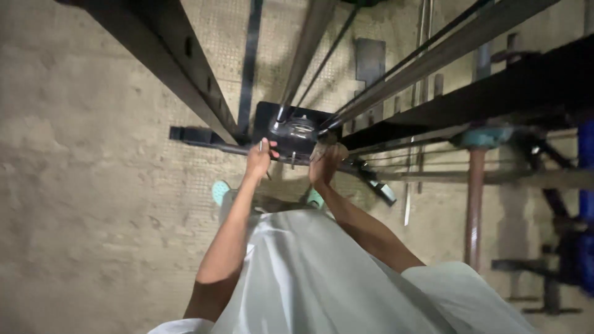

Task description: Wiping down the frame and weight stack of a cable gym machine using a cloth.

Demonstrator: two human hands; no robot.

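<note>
I look straight down at a black metal plate (291, 133) at the foot of a dark steel frame. My left hand (258, 158) rests its fingers on the plate's near left edge. At the plate's near right edge my right hand (326, 162) is curled around a small pale object; what it is I cannot tell. A round metal fitting (302, 127) sits on top of the plate. Both forearms reach down from my white garment (309, 272).
Dark steel beams (167, 49) and a grey bar (433, 55) rise toward me from the plate. A rusty pipe (475, 204) with a teal fitting stands to the right. My teal shoes (219, 190) stand on a concrete floor (93, 185). Blue machinery (585, 204) is at far right.
</note>
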